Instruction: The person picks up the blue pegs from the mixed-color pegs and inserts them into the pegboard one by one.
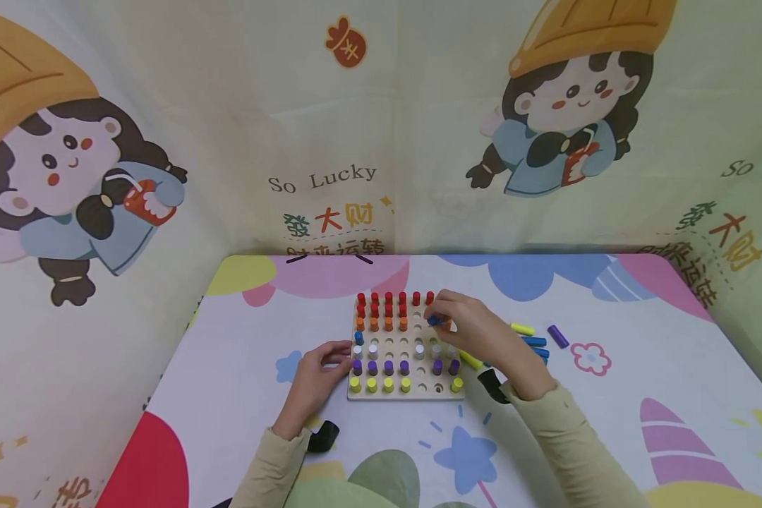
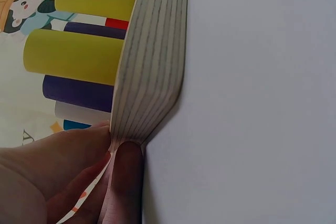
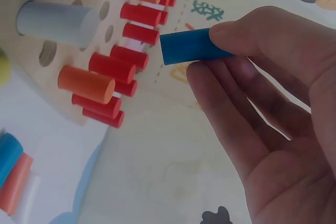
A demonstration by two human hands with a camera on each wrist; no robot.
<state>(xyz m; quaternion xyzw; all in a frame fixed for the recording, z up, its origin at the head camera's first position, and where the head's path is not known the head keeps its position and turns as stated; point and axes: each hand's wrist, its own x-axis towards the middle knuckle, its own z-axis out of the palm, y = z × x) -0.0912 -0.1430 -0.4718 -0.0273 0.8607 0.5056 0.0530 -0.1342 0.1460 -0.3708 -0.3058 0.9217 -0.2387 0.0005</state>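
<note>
A wooden pegboard (image 1: 406, 396) lies on the table, with rows of red, orange, white, purple and yellow pegs standing in it. One blue peg (image 1: 358, 338) stands at its left side, and several holes are bare. My left hand (image 1: 314, 377) grips the board's left edge; the left wrist view shows thumb and finger at a corner of the layered wood (image 2: 152, 66). Over the right part of the board, my right hand (image 1: 473, 324) pinches another blue peg (image 3: 191, 45) between thumb and fingers. In the right wrist view this peg's free end points toward the board.
Right of the board lie loose pegs: a yellow peg (image 1: 523, 329), a purple peg (image 1: 557, 336) and blue pegs (image 1: 533, 341). Another yellow peg (image 1: 470, 360) lies by the board's right edge, partly under my right arm. A printed cloth wall (image 1: 419, 226) rises behind the table.
</note>
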